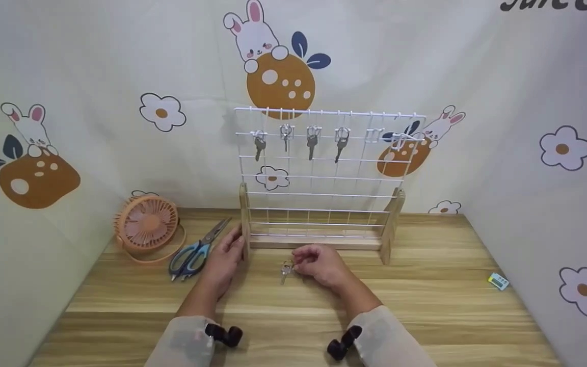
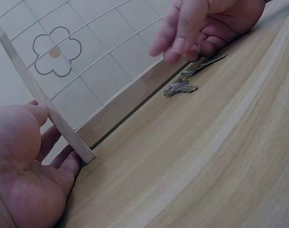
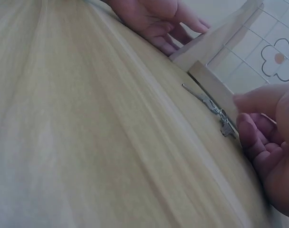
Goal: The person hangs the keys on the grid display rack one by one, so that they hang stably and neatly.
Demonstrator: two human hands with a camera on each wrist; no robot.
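Observation:
A wire grid rack (image 1: 324, 194) with wooden legs stands upright at the back of the table. My left hand (image 1: 224, 262) lies against the outer side of its left leg (image 2: 63, 121), fingertips and thumb at the wood. Small metal keys (image 1: 284, 272) on a ring lie on the table before the rack's wooden base bar (image 3: 213, 83). Beside them is my right hand (image 1: 321, 265), fingers loosely bent, thumb and forefinger apart in the right wrist view. Its fingertips are close to the keys. On the rack's hooks hang several keys (image 1: 312, 147) in a row; two hooks (image 1: 374, 135) at the right bear none.
Left of the rack stand an orange fan (image 1: 150, 224) and blue-handled scissors (image 1: 191, 257), close by my left hand. A small light-blue and yellow item (image 1: 498, 281) lies at the table's right edge. Printed cloth (image 1: 186, 158) encloses the back and sides.

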